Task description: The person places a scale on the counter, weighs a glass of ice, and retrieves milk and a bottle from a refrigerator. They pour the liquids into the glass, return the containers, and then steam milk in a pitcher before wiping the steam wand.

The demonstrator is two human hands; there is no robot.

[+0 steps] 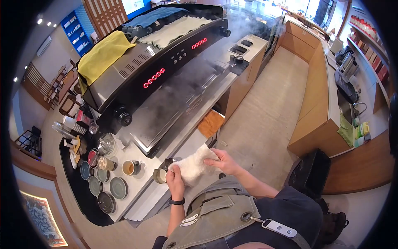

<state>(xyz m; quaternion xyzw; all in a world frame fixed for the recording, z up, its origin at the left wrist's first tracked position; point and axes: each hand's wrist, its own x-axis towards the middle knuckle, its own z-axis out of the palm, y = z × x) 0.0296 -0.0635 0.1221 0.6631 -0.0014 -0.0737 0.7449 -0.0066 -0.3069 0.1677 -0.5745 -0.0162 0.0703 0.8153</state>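
A white cloth (193, 167) is stretched between my two hands in front of my apron. My left hand (175, 181), with a dark band on its wrist, pinches the cloth's near left edge. My right hand (225, 161) grips its right side between thumb and fingers. Just left of my left hand, a metal milk pitcher (160, 176) stands at the counter's edge, partly hidden. A cup with brown coffee (129, 167) sits further left on the white counter. Above my hands is the espresso machine (155, 74), its buttons lit red and vapour drifting over its front.
Several saucers (118, 188) and a glass jar (105, 163) cluster on the left counter. A yellow cloth (105, 54) lies atop the machine. An orange cloth (211, 123) hangs below the counter edge. Behind my right arm stands a black bin (310, 174); a sink counter (323, 99) runs along the right.
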